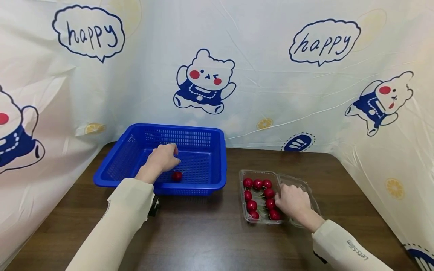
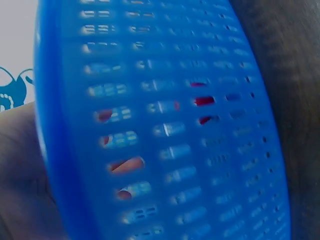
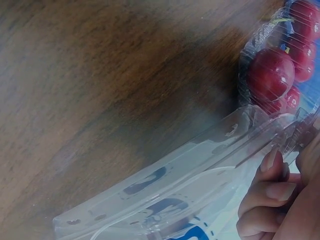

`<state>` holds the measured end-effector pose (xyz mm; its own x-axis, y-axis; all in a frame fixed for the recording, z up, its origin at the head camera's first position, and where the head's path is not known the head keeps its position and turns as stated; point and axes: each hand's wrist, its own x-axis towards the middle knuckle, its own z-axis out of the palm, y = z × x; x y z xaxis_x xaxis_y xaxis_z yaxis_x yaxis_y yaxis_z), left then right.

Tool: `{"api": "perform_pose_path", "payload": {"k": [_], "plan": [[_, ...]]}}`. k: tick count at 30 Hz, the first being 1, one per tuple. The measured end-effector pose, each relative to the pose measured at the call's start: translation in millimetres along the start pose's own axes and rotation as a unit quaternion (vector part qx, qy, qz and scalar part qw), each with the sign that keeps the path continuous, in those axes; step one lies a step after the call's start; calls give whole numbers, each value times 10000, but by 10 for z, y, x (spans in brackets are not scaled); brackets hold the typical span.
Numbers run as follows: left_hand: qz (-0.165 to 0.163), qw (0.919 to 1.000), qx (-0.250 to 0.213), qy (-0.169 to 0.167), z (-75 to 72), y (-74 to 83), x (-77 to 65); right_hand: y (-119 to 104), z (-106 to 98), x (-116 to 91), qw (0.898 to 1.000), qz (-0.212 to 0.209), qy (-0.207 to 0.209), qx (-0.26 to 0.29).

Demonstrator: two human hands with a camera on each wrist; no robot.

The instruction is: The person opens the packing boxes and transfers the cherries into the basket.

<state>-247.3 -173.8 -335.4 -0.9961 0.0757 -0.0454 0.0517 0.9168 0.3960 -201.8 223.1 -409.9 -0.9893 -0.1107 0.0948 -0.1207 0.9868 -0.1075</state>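
Note:
My left hand [image 1: 162, 157] hangs inside the blue plastic basket [image 1: 221, 165], fingers pointing down and loosely bent, with nothing visible in them. Just below the fingertips a red cherry [image 1: 177, 175] with its stem lies on the basket floor. Through the basket's slotted wall [image 2: 165, 130], the left wrist view shows bits of finger and red cherry. My right hand [image 1: 293, 201] grips the hinge-side edge of a clear plastic box [image 1: 245, 214], its fingers [image 3: 265, 195] curled there; the thumb is hidden. Inside the box, several cherries [image 1: 251, 205] line the sides, stems inward.
The box's clear lid [image 1: 313, 201] lies folded open to the right, partly under my right hand. Basket and box stand apart on a brown wooden table [image 1: 196, 233]. A printed cloth [image 1: 257, 86] with cartoon bears hangs behind and along both sides.

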Motion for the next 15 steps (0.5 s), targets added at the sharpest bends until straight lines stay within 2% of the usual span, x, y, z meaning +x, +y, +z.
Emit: {"api": "perform_pose_path", "payload": {"k": [5,9,15], "plan": [[286,9994,100,150,4,123,8,-1,-14,1,10000,5,-19,31],[516,9972,353,410,-3,218,15,-3,-13,3,10000,-4,-23,51],[688,9939,506,699,-14,397,20,2,-3,6,10000,0,27,16]]}}
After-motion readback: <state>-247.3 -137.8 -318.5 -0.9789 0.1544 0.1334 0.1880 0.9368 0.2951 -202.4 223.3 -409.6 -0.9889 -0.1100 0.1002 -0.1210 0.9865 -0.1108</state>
